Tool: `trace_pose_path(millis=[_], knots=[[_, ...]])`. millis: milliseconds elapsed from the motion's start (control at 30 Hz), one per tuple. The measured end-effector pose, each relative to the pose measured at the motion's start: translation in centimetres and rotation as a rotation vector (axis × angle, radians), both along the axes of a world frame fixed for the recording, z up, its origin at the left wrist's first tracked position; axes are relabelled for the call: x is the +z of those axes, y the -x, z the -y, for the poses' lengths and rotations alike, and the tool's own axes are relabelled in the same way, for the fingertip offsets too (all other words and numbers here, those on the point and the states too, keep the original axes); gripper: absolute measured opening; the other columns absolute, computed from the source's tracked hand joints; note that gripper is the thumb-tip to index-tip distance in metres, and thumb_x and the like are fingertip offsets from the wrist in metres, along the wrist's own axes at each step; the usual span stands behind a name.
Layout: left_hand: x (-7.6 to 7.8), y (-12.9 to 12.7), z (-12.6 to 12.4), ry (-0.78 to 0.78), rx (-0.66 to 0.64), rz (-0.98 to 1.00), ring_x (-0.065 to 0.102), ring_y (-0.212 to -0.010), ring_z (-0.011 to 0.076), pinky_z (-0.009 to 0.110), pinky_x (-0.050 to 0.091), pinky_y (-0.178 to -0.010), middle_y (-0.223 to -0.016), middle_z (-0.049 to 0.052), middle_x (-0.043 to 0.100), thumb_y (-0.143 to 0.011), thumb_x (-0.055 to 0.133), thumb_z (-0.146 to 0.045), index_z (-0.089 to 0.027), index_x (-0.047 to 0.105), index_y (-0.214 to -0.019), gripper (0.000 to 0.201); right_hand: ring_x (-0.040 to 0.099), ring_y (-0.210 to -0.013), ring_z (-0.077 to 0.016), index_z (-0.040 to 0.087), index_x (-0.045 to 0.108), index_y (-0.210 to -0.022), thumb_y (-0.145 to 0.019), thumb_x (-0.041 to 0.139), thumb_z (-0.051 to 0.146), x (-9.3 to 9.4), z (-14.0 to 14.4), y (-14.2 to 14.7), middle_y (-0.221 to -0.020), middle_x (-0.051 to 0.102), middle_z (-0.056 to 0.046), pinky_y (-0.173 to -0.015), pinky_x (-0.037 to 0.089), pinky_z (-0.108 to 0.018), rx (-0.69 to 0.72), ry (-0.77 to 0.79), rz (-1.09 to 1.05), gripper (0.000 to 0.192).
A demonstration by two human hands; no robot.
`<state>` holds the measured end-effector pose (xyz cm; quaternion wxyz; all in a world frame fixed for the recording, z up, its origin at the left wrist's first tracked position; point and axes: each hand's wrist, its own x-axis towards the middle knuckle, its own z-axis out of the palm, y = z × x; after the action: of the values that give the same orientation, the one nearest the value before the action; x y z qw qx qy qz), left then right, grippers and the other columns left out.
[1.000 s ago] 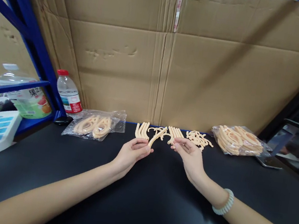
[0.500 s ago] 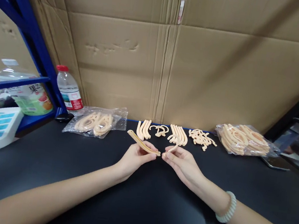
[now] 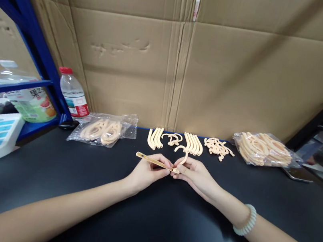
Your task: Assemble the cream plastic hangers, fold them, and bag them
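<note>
Left hand pinches strip, right hand pinches hook; ends, previously apart, now apparently meet between hands: alignment underway.

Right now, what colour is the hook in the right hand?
The hook is pale cream, clearest in the head view.

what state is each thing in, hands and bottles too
Left hand, pinching a long strip
Right hand, pinching a curved hook
Long strip, held, end at the hook; whether joined, unclear
Curved hook, held, curl upward
Red-capped bottle, closed, standing
White-capped bottle, closed
Left bag, pieces inside
Right bag, pieces inside
Left strips, in a row
Right strips, in a row
Hook heap, jumbled
</note>
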<state>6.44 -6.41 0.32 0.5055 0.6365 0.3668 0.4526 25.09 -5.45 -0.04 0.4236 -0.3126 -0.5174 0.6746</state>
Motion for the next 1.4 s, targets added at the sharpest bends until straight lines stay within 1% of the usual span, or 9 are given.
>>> trace_pose_path(millis=[100,200,400,600,900,1133,1267,1400], knots=[[-0.1,0.0,0.0,0.008,-0.019,0.018,0.065,-0.084,0.0196,0.034,0.051,-0.082,-0.087,0.005,0.07,-0.072,0.074,-0.027,-0.016,0.063,-0.076,0.016,0.065,-0.073,-0.0149,0.016,0.063,-0.082,-0.071,0.078,0.038,0.0,-0.1,-0.2,-0.076,0.067,-0.002,-0.076,0.053,-0.032,0.03,0.015,0.01,0.029],[-0.2,0.0,0.0,0.005,-0.018,0.025,0.066,-0.083,0.0195,0.035,0.052,-0.082,-0.087,0.006,0.07,-0.072,0.075,-0.026,-0.016,0.064,-0.076,0.016,0.066,-0.073,-0.0147,0.015,0.063,-0.081,-0.071,0.078,0.038,0.0,-0.1,-0.3,-0.077,0.067,-0.003,-0.077,0.053,-0.032,0.027,0.008,0.024,0.029],[-0.1,-0.1,0.1,0.029,-0.018,0.027,0.067,-0.081,0.02,0.036,0.053,-0.081,-0.085,0.005,0.072,-0.07,0.076,-0.028,-0.016,0.064,-0.075,0.018,0.066,-0.069,-0.015,0.015,0.062,-0.076,-0.069,0.079,0.038,0.0,0.2,0.0,-0.074,0.066,-0.002,-0.075,0.054,-0.033,-0.022,-0.027,0.048,0.029],[0.1,-0.1,0.1,0.049,-0.045,0.021,0.069,-0.079,0.0207,0.036,0.053,-0.081,-0.081,0.005,0.072,-0.071,0.075,-0.03,-0.017,0.062,-0.076,0.019,0.066,-0.065,-0.0157,0.016,0.06,-0.074,-0.068,0.079,0.039,-0.2,0.3,0.4,-0.068,0.066,-0.001,-0.069,0.055,-0.032,-0.069,-0.069,0.091,0.03],[-0.2,-0.2,0.0,0.064,-0.037,0.031,0.069,-0.078,0.0204,0.035,0.052,-0.08,-0.08,0.005,0.073,-0.069,0.077,-0.027,-0.016,0.061,-0.075,0.02,0.064,-0.055,-0.0146,0.018,0.057,-0.072,-0.07,0.073,0.03,-0.8,0.3,0.8,-0.06,0.064,0.001,-0.058,0.054,-0.03,-0.16,-0.217,0.163,0.02],[0.0,-0.3,0.3,0.121,-0.021,0.086,0.069,-0.075,0.0201,0.034,0.052,-0.079,-0.078,0.005,0.073,-0.065,0.079,-0.024,-0.016,0.062,-0.072,0.02,0.062,-0.054,-0.0148,0.02,0.055,-0.07,-0.072,0.065,0.023,-0.8,0.6,1.2,-0.058,0.062,0.002,-0.056,0.053,-0.03,-0.216,-0.302,0.183,0.01],[0.0,-0.4,0.4,0.131,-0.014,0.103,0.069,-0.075,0.0204,0.034,0.053,-0.079,-0.077,0.004,0.073,-0.064,0.08,-0.024,-0.015,0.062,-0.072,0.021,0.061,-0.053,-0.0143,0.02,0.054,-0.068,-0.073,0.062,0.021,-0.7,0.7,1.4,-0.058,0.061,0.002,-0.055,0.052,-0.029,-0.236,-0.335,0.202,0.009],[0.0,-0.6,0.5,0.121,0.003,0.12,0.069,-0.073,0.0198,0.034,0.053,-0.077,-0.072,0.002,0.071,-0.067,0.078,-0.024,-0.015,0.062,-0.074,0.02,0.06,-0.053,-0.014,0.02,0.054,-0.069,-0.073,0.064,0.022,-0.6,0.7,1.5,-0.059,0.059,0.002,-0.054,0.051,-0.029,-0.26,-0.357,0.202,0.011]])
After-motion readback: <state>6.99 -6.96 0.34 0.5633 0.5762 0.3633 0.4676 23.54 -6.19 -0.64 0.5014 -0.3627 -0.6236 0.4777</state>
